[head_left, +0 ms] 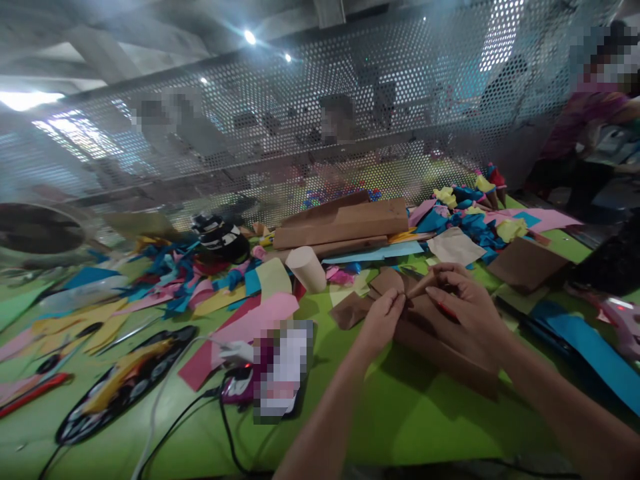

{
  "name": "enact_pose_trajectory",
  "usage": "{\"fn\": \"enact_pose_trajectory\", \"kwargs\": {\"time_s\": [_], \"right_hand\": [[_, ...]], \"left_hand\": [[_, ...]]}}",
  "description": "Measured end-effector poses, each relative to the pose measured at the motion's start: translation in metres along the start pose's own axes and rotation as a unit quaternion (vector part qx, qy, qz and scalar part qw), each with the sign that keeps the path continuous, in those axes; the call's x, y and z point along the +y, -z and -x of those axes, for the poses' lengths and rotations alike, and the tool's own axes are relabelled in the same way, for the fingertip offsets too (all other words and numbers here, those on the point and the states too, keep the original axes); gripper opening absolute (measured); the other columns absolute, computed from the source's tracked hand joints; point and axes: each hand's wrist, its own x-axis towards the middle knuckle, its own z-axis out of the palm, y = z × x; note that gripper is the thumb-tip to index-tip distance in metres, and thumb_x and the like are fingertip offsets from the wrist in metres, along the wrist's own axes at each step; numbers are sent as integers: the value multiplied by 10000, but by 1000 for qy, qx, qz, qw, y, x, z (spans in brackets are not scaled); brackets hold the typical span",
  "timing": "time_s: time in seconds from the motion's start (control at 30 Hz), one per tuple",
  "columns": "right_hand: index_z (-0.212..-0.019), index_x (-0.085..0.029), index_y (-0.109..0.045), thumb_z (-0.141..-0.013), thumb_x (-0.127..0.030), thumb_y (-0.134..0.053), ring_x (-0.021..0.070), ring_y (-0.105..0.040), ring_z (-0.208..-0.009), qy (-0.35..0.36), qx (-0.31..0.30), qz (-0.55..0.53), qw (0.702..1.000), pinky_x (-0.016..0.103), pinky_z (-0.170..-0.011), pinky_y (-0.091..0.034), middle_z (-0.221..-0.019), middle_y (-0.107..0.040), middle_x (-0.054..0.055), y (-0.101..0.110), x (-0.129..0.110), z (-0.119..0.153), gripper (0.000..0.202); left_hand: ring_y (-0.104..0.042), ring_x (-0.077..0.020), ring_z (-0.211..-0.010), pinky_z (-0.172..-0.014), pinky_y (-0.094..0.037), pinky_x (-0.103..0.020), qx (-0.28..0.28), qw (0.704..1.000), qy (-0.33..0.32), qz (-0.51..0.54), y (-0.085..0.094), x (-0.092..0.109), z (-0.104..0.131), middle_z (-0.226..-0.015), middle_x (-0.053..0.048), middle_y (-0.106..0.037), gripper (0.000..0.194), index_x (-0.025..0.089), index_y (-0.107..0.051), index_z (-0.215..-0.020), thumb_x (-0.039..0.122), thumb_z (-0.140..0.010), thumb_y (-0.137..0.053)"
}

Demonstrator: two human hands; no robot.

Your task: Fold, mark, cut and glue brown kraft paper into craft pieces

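Both hands work on a piece of brown paper (450,343) just above the green table. My left hand (383,317) pinches its left end between thumb and fingers. With fingers curled round the upper part, my right hand (463,300) grips the same paper. A small red streak (446,309) shows by the right fingers; I cannot make out what it is. The brown paper looks folded, with a long flap hanging toward me. Just left of the left hand lies a crumpled brown scrap (350,311). A cream roll (306,269) stands tilted further left.
A phone (287,367), a cabled purple device (239,385) and scissors (35,393) lie left on the green table (370,427). Brown paper rolls (345,223) and coloured scraps sit at the back, before a perforated screen (280,133). Blue paper (590,353) lies right. A person (575,127) stands far right.
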Motion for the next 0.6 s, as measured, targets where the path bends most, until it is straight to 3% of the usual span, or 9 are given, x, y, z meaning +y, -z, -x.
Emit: {"fn": "enact_pose_trajectory", "kwargs": {"time_s": [0.2, 0.4, 0.6], "right_hand": [[-807, -232, -752, -884, -321, -679, 262, -622, -1077, 16, 2, 48, 999, 359, -869, -549, -1125, -616, 91, 0, 2, 0, 138], [-857, -246, -779, -902, -290, -642, 268, -602, -1130, 34, -15, 62, 997, 396, -972, -501, -1121, -645, 88, 3, 9, -4, 151], [-852, -233, -768, -918, -309, -627, 270, -595, -1132, 27, -6, 58, 998, 392, -948, -495, -1099, -650, 95, 4, 7, -4, 174]], "left_hand": [[-459, -157, -728, -678, -332, -282, 3, 997, -16, -71, -2, 0, 1, -753, 17, -480, 284, 220, -405, -773, 336, -1033, -418], [-507, -162, -749, -702, -344, -277, -13, 998, -20, -63, -1, 7, 2, -770, 10, -538, 253, 213, -474, -815, 336, -1030, -425], [-538, -168, -778, -726, -366, -275, -16, 998, -17, -52, 2, 4, 1, -799, -4, -592, 192, 200, -548, -861, 295, -1004, -461]]}}
